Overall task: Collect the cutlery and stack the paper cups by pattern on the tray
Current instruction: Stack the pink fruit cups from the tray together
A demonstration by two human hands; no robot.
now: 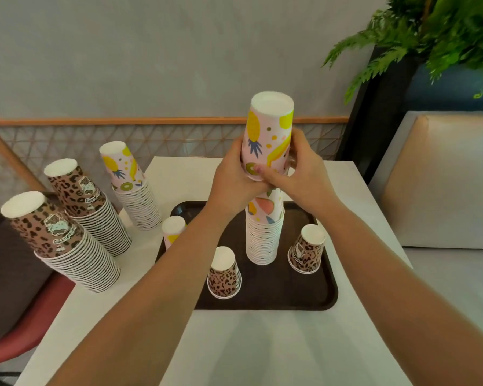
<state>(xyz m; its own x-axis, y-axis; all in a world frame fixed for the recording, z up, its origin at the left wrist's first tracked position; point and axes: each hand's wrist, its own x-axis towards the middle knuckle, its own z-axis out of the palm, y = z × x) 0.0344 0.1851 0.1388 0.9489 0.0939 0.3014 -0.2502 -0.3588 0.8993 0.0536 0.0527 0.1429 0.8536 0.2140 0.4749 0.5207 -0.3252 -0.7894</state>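
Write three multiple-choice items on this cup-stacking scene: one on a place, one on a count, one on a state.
1. Where does the fruit-pattern stack under the hands stand?
A. on the brown tray
B. on the chair
C. on the sofa

2. How many single leopard-print cups stand on the tray?
A. one
B. two
C. four

3. What are the left hand and right hand doing?
A. resting flat
B. both gripping a fruit-pattern cup
C. holding cutlery

Answers: 1 A, the stack's base sits on the tray. 2 B, one in front, one at right. 3 B, fingers wrap the upside-down cup atop the stack.
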